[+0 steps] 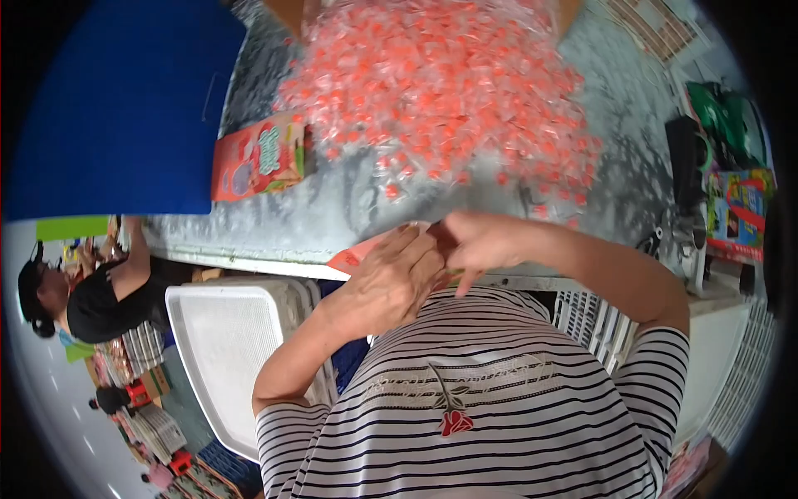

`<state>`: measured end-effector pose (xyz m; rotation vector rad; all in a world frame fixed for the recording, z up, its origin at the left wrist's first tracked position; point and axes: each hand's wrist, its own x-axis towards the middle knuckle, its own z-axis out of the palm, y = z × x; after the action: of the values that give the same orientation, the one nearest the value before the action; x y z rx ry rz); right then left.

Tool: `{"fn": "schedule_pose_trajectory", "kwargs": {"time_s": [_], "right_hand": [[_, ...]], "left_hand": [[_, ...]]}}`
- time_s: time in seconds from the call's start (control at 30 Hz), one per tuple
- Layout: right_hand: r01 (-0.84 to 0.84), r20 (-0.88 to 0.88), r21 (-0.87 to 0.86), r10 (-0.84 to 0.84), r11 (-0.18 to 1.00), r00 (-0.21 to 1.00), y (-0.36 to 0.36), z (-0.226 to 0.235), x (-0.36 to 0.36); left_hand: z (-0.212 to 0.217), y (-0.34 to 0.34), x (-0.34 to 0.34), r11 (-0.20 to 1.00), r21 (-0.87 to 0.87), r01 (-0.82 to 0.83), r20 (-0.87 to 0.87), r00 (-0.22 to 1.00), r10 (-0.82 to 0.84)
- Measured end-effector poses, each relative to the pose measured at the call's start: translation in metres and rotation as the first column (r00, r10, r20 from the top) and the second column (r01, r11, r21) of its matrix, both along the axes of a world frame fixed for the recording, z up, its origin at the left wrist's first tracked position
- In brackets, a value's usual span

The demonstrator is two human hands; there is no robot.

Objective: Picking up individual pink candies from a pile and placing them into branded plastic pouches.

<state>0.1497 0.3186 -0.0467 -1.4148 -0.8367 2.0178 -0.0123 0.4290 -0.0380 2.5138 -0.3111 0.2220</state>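
Note:
My left hand [392, 281] is wrapped round a small red cardboard box [351, 259], held in front of my body at the table's near edge. Most of the box is hidden behind its fingers; one red corner sticks out on the left. My right hand [484, 243] grips the other end of the same box, where a dark brown part shows, with some fingers pointing down and slightly blurred. Beyond my hands a wide heap of small orange-red pieces in clear wrappers [449, 91] covers the table. A printed red box [259, 158] lies left of the heap.
A large blue panel [116, 108] rises at the left. Stacked white plastic trays [224, 358] stand below the table's left edge. At the right are a black object [683, 158] and colourful packages [736, 212]. Another person [108, 299] in a black top works at the far left.

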Motion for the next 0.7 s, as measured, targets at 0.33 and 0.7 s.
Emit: {"fn": "schedule_pose_trajectory", "kwargs": {"time_s": [0.33, 0.7], "right_hand": [[0.271, 0.138, 0.51, -0.388, 0.816, 0.911, -0.036, -0.009, -0.025], [0.055, 0.685, 0.728, -0.728, 0.683, -0.029, -0.128, -0.115, 0.033]], "left_hand": [[0.003, -0.007, -0.003, 0.99, 0.057, -0.128, -0.097, 0.986, 0.133], [-0.013, -0.005, -0.004, 0.929, 0.046, -0.367, -0.088, 0.925, 0.37]]}}
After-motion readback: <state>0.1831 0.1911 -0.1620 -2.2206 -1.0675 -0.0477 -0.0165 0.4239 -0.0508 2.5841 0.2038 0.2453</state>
